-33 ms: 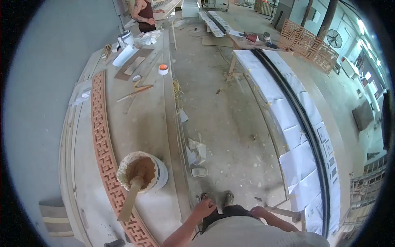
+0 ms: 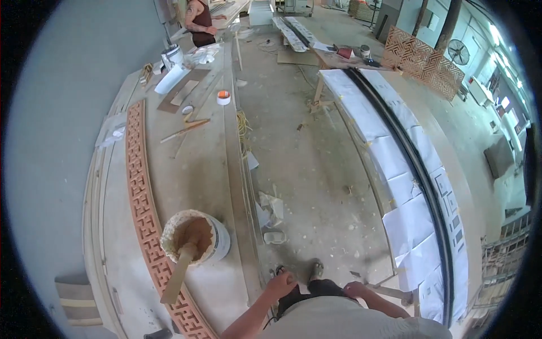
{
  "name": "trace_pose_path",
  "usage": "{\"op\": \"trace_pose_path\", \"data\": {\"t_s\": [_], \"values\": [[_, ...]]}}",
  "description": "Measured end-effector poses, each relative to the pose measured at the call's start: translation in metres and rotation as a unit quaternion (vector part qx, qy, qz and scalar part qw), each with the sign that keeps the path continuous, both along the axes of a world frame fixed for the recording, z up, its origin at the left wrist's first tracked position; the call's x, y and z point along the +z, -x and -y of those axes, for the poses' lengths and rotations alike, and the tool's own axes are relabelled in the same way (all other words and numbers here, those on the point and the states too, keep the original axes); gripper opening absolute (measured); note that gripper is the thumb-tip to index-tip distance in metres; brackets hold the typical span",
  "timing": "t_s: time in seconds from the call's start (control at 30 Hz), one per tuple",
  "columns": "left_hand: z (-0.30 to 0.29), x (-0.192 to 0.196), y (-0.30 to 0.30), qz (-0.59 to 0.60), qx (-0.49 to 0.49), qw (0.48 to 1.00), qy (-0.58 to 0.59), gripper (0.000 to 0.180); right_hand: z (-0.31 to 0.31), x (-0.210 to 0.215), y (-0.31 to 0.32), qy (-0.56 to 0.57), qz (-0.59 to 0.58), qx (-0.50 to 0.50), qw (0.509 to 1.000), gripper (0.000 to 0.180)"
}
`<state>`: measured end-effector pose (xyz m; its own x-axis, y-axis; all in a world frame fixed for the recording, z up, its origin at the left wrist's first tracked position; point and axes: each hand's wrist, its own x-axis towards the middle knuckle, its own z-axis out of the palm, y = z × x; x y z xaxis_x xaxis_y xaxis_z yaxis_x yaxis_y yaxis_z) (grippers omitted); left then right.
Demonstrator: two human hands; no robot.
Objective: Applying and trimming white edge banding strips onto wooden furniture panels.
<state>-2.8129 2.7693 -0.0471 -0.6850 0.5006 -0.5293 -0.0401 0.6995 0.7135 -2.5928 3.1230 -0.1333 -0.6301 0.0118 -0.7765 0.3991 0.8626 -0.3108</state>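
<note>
My left hand (image 2: 280, 284) is curled into a loose fist at the near edge of the long workbench (image 2: 209, 164), with nothing visible in it. My right hand (image 2: 357, 290) rests against my hip; its fingers are hard to make out. Just left of my left hand stands a white bucket (image 2: 220, 240) of tan paste with a wooden stick (image 2: 176, 277) leaning out of it. A long reddish-brown fretwork strip (image 2: 141, 192) runs along the bench beside the bucket.
A tape roll (image 2: 223, 98), sticks and boards lie farther up the bench, where another person (image 2: 197, 22) works. Crumpled paper (image 2: 272, 208) litters the concrete floor. A paper-covered table (image 2: 395, 164) runs along the right, with a lattice panel (image 2: 420, 59) and a fan (image 2: 458, 52) beyond.
</note>
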Motion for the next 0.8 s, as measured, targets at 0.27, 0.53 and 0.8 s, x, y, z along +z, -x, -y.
{"op": "trace_pose_path", "data": {"t_s": [0.27, 0.53, 0.8], "values": [[-0.078, 0.028, 0.059, 0.039, 0.068, 0.997, -0.023, 0.042, -0.070, 0.048, 0.150, -0.006, -0.152, -0.078, 0.985, 0.024], [-0.024, -0.111, -0.002, 0.128, -0.025, 0.951, 0.282, 0.072, -0.132, 0.114, 0.272, 0.208, -0.261, -0.044, 0.942, 0.024], [-0.116, -0.085, 0.013, 0.116, -0.008, 0.967, 0.228, 0.050, -0.192, 0.144, 0.297, 0.155, -0.202, 0.013, 0.967, 0.029]]}}
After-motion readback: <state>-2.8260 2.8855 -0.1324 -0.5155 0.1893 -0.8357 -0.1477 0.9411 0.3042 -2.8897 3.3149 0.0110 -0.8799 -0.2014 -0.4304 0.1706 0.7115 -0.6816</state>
